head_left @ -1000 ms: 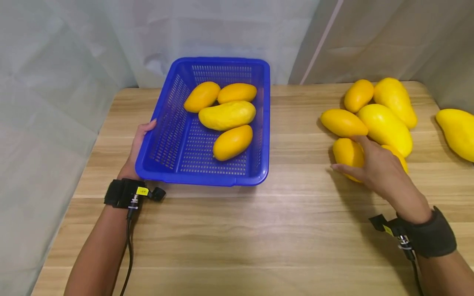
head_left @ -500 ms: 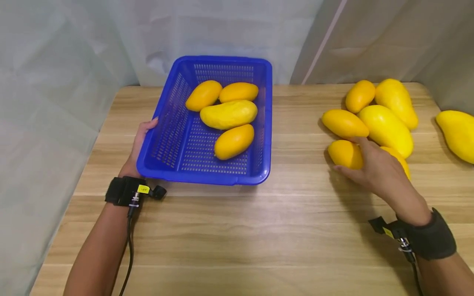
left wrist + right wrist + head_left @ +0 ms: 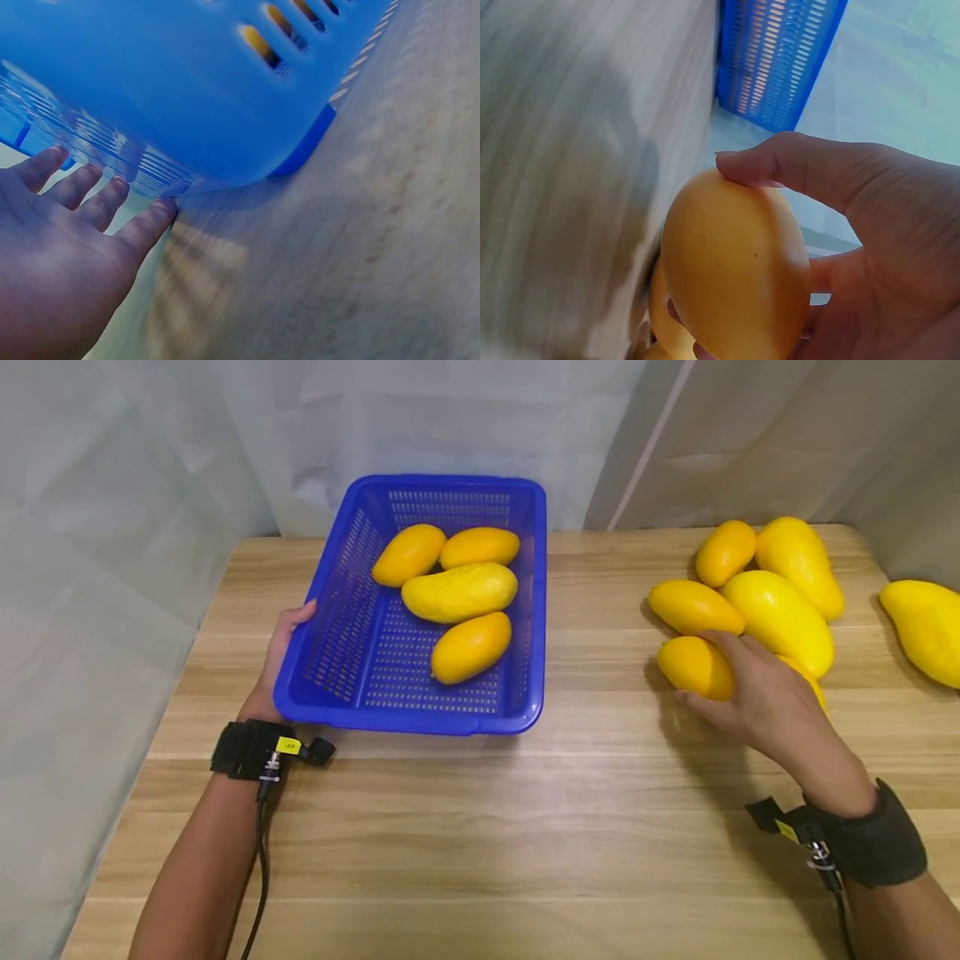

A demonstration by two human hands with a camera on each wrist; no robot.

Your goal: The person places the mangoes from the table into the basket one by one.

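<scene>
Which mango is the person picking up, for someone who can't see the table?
Look right of the blue basket, at the loose pile of mangoes. It is the small orange mango at the pile's near left edge, the only one with the right hand curled round it.

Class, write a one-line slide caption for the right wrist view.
Right hand grips an orange-yellow mango above the wooden table, with the blue basket beyond.

I see a wooden surface (image 3: 480,827) backed by pale curtains (image 3: 450,418). On it, five yellow mangoes (image 3: 780,618) cluster at the far right corner — one more mango (image 3: 926,631) lies apart, right of that cluster.
</scene>
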